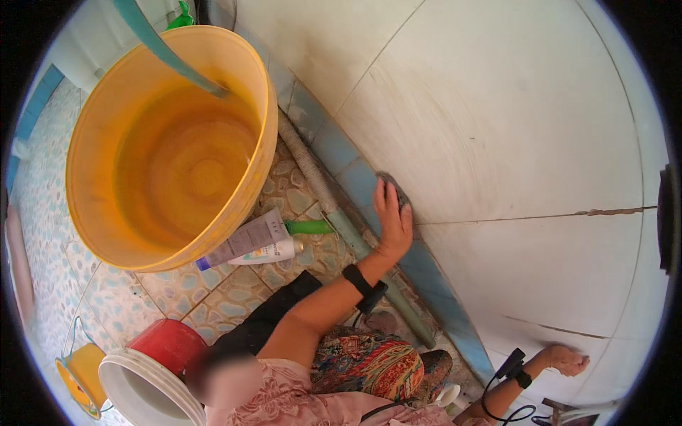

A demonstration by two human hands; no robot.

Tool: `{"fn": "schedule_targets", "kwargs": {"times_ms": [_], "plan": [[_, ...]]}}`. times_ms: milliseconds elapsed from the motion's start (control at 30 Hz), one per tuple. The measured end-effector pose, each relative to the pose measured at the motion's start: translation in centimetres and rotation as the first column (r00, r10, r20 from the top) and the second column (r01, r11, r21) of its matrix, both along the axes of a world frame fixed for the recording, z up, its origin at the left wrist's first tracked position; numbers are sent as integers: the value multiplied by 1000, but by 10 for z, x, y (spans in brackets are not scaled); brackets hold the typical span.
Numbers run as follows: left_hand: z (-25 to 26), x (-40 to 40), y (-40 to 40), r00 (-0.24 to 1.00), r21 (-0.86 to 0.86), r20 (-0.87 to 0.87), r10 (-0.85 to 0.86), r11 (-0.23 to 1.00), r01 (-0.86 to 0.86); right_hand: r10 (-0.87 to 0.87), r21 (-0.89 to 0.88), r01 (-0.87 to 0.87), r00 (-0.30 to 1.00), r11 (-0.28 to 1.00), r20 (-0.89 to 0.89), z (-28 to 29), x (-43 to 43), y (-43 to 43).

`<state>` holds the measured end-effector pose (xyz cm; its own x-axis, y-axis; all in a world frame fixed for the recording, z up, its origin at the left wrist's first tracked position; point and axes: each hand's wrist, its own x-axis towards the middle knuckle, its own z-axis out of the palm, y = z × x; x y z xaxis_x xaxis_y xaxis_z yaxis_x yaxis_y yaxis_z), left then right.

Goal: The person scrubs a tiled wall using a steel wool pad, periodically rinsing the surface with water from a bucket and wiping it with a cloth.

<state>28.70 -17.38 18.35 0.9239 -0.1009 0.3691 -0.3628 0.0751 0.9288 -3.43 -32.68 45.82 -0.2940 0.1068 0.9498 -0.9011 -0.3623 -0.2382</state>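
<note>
My left hand (393, 221) presses a dark grey scouring pad (397, 191) against the white wall tiles (458, 144), just above the blue tile border (346, 165). Its fingers lie over the pad, which shows past the fingertips. A black strap with a small device is round that wrist. Lower right, my right hand (566, 360) is curled into a fist against the same wall, and no object shows in it. Faint curved streaks and brownish smudges mark the tiles above the left hand.
A large yellow tub (170, 154) holds water, with a teal hose (165, 53) dipping in. Beside it lie a grey tube (242, 239) and a white bottle (266, 252). A green pipe (357, 239) runs along the wall base. Red (165, 343), white (122, 383) and yellow (82, 378) buckets stand lower left.
</note>
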Motion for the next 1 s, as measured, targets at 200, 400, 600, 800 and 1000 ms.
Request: {"fn": "schedule_targets", "kwargs": {"times_ms": [200,400,600,800,1000], "plan": [[8,101,20,987,115,-93,133,986,-122,-110,-121,98,990,988,-92,7,-5,5],[-7,11,17,996,161,-58,-65,984,73,-44,-73,41,999,996,-30,3,-23,-15],[-5,72,19,997,161,25,78,984,-81,11,-4,-11,999,1000,40,6,-17,-8],[5,50,17,999,201,-5,39,979,-37,61,-62,-61,998,996,-5,6,-23,-12],[11,19,14,993,119,25,-112,987,108,30,-92,-35,998,995,-56,1,-8,-1]]}}
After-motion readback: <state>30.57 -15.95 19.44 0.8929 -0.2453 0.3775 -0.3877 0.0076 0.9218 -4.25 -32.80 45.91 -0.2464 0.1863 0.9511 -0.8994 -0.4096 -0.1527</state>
